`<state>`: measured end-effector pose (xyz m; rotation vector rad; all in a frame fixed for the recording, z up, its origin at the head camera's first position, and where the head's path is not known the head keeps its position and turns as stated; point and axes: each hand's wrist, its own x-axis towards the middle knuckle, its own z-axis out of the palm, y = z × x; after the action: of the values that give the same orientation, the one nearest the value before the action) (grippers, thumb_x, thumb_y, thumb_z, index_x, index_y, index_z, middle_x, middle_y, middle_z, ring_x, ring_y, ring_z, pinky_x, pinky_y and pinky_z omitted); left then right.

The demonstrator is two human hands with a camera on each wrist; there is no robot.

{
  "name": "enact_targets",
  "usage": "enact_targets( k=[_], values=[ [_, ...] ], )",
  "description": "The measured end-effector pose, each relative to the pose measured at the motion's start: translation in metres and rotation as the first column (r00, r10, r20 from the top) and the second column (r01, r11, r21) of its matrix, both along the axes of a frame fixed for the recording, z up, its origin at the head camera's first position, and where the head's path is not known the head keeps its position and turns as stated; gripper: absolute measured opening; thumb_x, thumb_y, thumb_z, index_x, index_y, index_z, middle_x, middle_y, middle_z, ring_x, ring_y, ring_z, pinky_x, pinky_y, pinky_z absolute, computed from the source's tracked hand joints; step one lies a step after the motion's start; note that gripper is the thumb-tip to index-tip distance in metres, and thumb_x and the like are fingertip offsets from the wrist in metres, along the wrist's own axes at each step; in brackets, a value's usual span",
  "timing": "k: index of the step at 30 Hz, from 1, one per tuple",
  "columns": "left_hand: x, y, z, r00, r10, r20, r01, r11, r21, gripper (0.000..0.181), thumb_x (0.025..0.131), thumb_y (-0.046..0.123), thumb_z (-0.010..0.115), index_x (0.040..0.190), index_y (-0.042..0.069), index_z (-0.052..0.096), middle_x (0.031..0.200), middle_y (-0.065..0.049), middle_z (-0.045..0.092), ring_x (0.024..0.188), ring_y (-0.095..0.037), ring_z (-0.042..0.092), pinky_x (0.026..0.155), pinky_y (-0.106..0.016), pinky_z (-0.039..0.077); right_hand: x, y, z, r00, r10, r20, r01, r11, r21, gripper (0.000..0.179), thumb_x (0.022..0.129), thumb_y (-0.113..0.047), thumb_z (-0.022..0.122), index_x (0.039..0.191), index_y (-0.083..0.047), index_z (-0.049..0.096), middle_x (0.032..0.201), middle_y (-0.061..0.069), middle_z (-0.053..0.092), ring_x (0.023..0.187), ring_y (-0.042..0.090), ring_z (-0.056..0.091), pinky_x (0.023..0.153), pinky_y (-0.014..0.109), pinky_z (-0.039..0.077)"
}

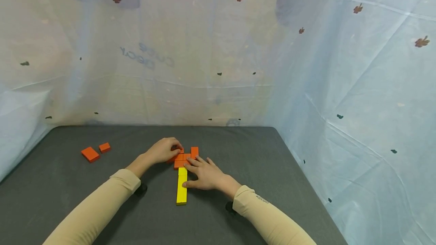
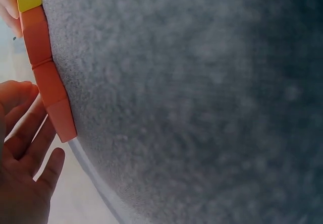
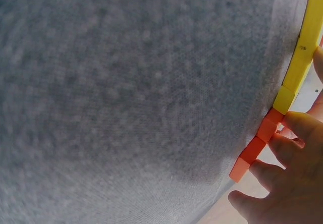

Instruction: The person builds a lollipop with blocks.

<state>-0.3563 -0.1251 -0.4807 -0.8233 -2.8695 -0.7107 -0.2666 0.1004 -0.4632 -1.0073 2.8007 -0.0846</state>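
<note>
On the dark table, several orange blocks (image 1: 178,163) lie side by side in a small flat pattern. A long yellow block (image 1: 182,194) extends from it towards the person, with a short yellow piece (image 1: 182,171) at its far end. My left hand (image 1: 162,151) pinches an orange block (image 2: 53,90) at the pattern's far left, its thumb on the near side and part of the block hidden by the fingers. My right hand (image 1: 208,175) lies spread over the right side, fingertips at the orange blocks (image 3: 255,147) and thumb beside the long yellow block.
Two loose orange pieces, a larger block (image 1: 90,154) and a smaller block (image 1: 105,147), lie at the far left of the dark table (image 1: 146,214). A pale plastic sheet (image 1: 190,97) hangs behind the table and along its right side.
</note>
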Motion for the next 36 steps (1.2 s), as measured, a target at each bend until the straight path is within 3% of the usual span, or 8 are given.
enact_targets(
  k=[10,20,36],
  values=[
    [-0.0065,0.0024,-0.0019,0.998,0.004,0.059,-0.002,0.999,-0.037,0.022,0.092,0.024,0.065,0.113,0.017,0.070,0.107,-0.001,0.067,0.097,-0.021,0.063,0.086,-0.044,0.053,0.0025,-0.0004,0.0022,1.000,0.010,0.003,-0.010,1.000,-0.006,0.076,0.089,-0.071,0.040,0.152,-0.029,0.027,0.160,-0.006,0.019,0.147,0.027,0.018,0.114,0.059,0.019],
    [-0.0074,0.0013,0.0009,0.997,-0.018,0.079,0.020,0.999,-0.027,0.022,0.093,0.023,0.065,0.113,0.017,0.071,0.109,-0.002,0.067,0.099,-0.023,0.063,0.086,-0.046,0.053,0.0002,-0.0003,0.0023,1.000,0.009,-0.002,-0.009,1.000,0.004,0.076,0.089,-0.071,0.041,0.152,-0.030,0.026,0.160,-0.006,0.019,0.147,0.027,0.018,0.114,0.059,0.020],
    [-0.0081,0.0006,-0.0039,0.996,-0.006,0.085,0.009,0.999,-0.031,0.022,0.092,0.024,0.065,0.113,0.019,0.070,0.110,0.000,0.066,0.099,-0.021,0.062,0.086,-0.045,0.052,0.0000,0.0002,0.0022,1.000,0.009,0.001,-0.009,1.000,0.002,0.077,0.089,-0.071,0.040,0.152,-0.029,0.027,0.159,-0.006,0.020,0.147,0.027,0.018,0.114,0.059,0.019]
  ],
)
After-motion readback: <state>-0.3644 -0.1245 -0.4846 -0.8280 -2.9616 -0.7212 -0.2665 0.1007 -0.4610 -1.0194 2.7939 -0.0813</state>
